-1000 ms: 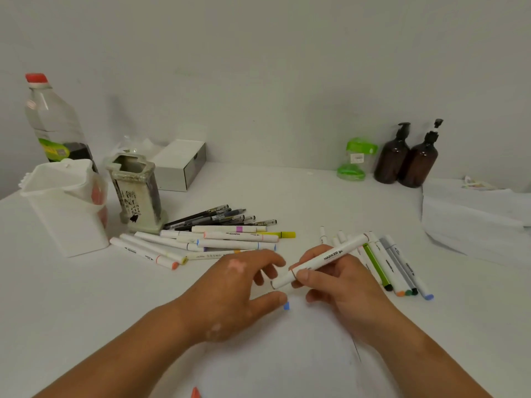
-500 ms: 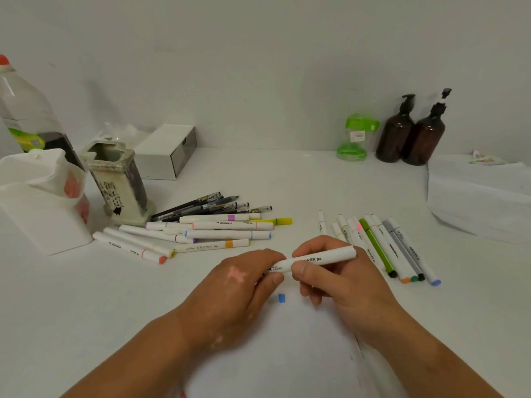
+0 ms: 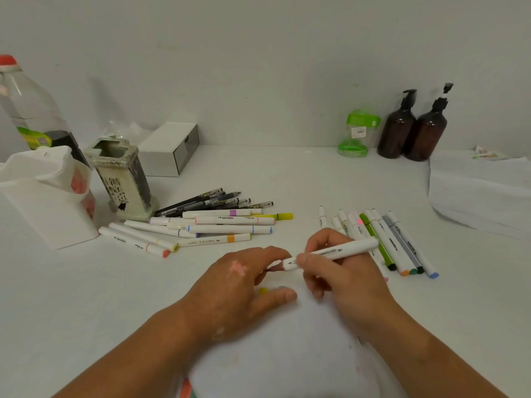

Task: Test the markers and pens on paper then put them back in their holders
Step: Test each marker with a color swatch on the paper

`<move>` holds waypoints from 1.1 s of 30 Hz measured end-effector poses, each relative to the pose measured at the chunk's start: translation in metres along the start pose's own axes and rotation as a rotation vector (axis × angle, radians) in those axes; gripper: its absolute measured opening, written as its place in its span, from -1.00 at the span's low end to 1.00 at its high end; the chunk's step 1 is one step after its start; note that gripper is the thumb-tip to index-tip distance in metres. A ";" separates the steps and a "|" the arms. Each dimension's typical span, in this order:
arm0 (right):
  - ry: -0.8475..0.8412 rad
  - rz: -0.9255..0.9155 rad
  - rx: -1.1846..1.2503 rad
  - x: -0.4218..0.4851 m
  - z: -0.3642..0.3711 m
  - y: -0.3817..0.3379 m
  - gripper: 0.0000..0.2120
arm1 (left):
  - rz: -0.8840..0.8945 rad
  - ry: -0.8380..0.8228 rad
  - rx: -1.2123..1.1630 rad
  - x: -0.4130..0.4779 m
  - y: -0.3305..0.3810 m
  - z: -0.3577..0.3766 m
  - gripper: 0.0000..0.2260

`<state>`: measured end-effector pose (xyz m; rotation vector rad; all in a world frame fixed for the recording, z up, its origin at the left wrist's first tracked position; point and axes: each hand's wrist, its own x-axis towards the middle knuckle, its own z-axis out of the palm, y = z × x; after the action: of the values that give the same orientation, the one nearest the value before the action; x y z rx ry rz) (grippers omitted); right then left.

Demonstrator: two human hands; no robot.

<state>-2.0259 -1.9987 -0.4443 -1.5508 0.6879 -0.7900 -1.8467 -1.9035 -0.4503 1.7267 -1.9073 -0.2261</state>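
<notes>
Over the paper (image 3: 287,354) at the near edge of the surface (image 3: 287,179), my right hand (image 3: 342,280) has its grip pinching a white marker (image 3: 353,247), which slants up to the right. My left hand (image 3: 235,291) rests thumb-flat on the paper, its fingertips at the marker's lower end; whether that grip clasps it I cannot tell. More markers (image 3: 399,242) lie in a row just beyond my right hand.
</notes>
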 end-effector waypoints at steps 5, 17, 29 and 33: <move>0.060 0.094 0.143 0.001 -0.004 -0.003 -0.87 | -0.109 -0.158 0.113 -0.004 -0.011 0.003 -0.41; 0.009 0.152 -0.437 -0.004 0.010 0.006 -0.91 | -0.148 -0.213 0.118 -0.003 -0.020 -0.001 -0.46; -0.044 0.157 -0.489 -0.003 0.008 0.007 -0.91 | -0.141 -0.198 0.119 -0.002 -0.023 0.002 -0.46; -0.025 0.150 -0.459 -0.003 0.009 0.006 -0.88 | -0.146 -0.210 0.120 -0.002 -0.024 0.002 -0.45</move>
<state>-2.0207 -1.9920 -0.4510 -1.8887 1.0043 -0.5194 -1.8275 -1.9055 -0.4641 1.9943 -1.9770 -0.3669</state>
